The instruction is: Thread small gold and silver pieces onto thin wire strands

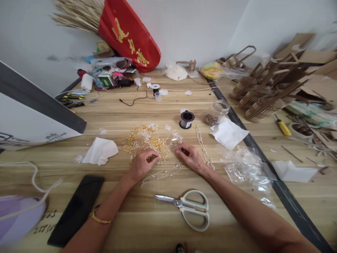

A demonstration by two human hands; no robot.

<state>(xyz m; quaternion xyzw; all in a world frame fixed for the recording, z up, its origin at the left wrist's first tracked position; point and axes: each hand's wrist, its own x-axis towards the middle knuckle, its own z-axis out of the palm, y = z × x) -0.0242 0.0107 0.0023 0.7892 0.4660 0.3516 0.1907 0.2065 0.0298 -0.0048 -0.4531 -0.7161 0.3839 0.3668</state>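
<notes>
My left hand (144,162) is at the near edge of a pile of gold and silver beads (155,142), thumb and fingers pinched together. What lies between those fingertips is too small to make out. A short way to its right, my right hand (191,157) is closed in a pinch. A thin silver beaded chain (162,174) lies in a loop on the table, and its strand runs up to the right fingertips. Another beaded chain (202,146) lies just beyond the right hand. Small clear pieces (176,137) are scattered between the hands.
Open scissors (189,207) lie nearest me, with a black phone (76,211) to their left. A wire spool (186,119) and a glass jar of beads (219,111) stand behind the hands. Plastic bags (244,167), white paper (229,133) and small wooden baskets (259,95) occupy the right.
</notes>
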